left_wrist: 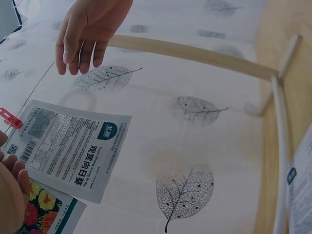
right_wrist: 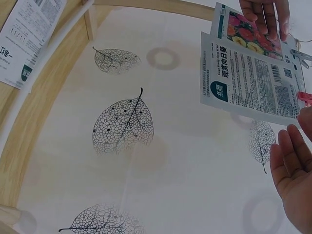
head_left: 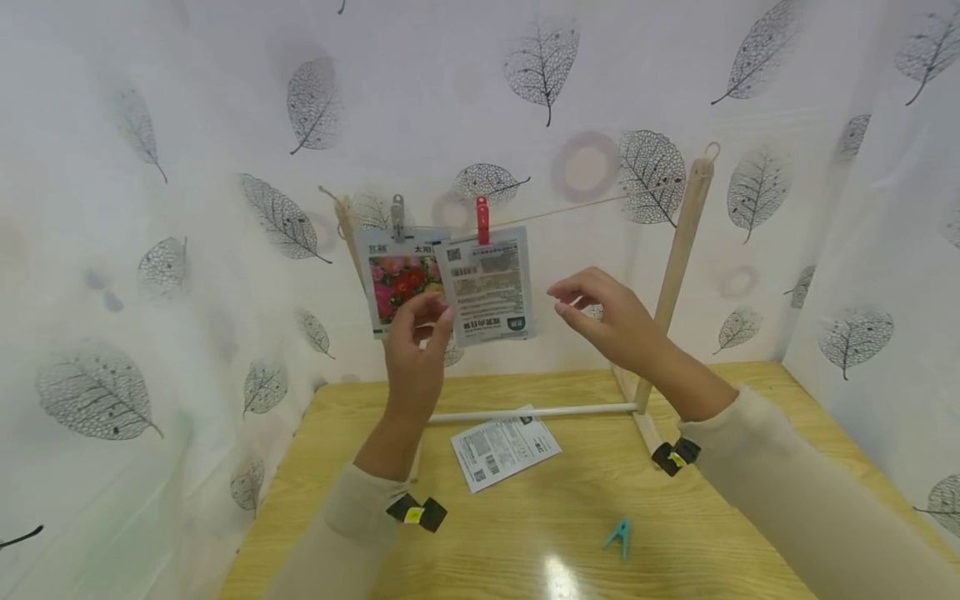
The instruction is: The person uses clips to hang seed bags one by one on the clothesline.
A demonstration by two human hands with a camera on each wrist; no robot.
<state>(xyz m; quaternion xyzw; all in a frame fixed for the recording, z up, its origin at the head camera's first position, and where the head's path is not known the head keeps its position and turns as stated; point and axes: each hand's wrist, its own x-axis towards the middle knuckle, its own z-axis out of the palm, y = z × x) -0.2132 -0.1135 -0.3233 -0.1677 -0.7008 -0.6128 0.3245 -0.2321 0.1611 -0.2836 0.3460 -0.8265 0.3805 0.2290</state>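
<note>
Two seed packets hang side by side from a string (head_left: 577,207). A grey clothespin (head_left: 398,221) holds the flower-picture packet (head_left: 386,296); a red clothespin (head_left: 483,218) holds the other packet (head_left: 491,287), its printed text side facing me and upside down. My left hand (head_left: 416,350) is in front of the lower part of the packets, fingers loosely bent and nothing held. Whether it touches them I cannot tell. To the right of the text-side packet, my right hand (head_left: 615,321) hovers in the air with relaxed fingers, apart from it and holding nothing.
Another packet (head_left: 510,454) lies on the wooden table (head_left: 525,533), near the white crossbar (head_left: 540,412). A teal clothespin (head_left: 619,535) lies closer to me. The string runs to a wooden post (head_left: 682,242) at right. A leaf-patterned curtain (head_left: 465,83) stands behind.
</note>
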